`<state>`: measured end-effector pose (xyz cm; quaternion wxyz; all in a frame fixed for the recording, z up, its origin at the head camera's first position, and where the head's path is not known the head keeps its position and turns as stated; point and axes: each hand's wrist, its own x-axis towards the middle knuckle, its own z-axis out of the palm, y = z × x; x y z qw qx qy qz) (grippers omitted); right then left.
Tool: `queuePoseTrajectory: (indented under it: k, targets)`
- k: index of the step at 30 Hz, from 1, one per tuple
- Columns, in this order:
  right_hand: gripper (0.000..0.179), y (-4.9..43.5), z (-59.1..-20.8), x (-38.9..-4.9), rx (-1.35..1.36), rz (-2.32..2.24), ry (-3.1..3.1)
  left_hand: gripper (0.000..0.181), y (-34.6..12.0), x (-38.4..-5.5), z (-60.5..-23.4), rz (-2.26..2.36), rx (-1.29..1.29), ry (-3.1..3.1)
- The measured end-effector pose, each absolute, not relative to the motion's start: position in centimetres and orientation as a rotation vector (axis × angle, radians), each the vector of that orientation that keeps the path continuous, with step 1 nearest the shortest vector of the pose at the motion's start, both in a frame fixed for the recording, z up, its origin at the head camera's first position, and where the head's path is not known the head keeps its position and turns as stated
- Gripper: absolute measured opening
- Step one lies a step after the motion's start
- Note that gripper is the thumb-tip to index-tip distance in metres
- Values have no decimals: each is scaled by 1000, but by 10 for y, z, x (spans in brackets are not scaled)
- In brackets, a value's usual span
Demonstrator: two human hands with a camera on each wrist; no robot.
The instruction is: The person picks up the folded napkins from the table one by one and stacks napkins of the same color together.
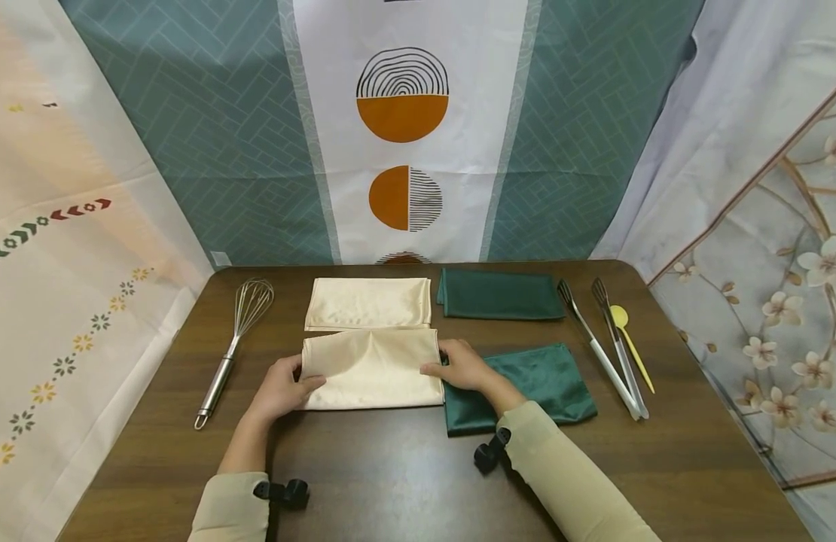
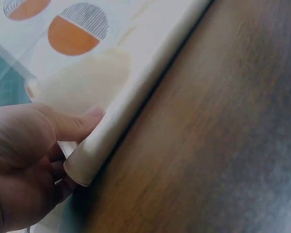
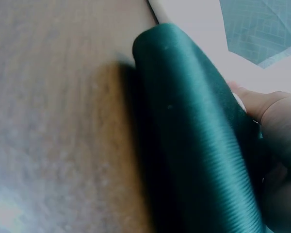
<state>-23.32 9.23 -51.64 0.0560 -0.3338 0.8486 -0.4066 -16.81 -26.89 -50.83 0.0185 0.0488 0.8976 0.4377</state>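
A folded cream satin cloth (image 1: 373, 376) lies at the middle of the table, held at both sides. My left hand (image 1: 280, 388) pinches its left edge, thumb on top and fingers underneath. The left wrist view shows that grip closely, the thumb of the left hand (image 2: 26, 155) pressing the cloth's folded corner (image 2: 89, 162). At the opposite edge my right hand (image 1: 467, 366) pinches the same cloth, its wrist over a folded dark green satin cloth (image 1: 543, 384). In the right wrist view this green cloth (image 3: 184, 116) partly hides the right hand (image 3: 281, 131).
Behind lie another folded cream cloth (image 1: 367, 303) and another green one (image 1: 501, 295). A balloon whisk (image 1: 231, 350) is on the left. To the right lie two slim tools with white or metal handles (image 1: 604, 361) (image 1: 624, 354) and a yellow spoon (image 1: 631, 346).
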Motion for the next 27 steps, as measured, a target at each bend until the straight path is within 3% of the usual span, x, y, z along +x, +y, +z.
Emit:
queuePoseTrajectory:
  k: [16,27]
  targets:
    - [15,81,-505,-249,-701,-1578,2487,38,-260,-186,-486,1766,-67,2740]
    - [13,76,-500,-262,-577,-1640,2496,42,-260,-207,-493,1967,-183,2610]
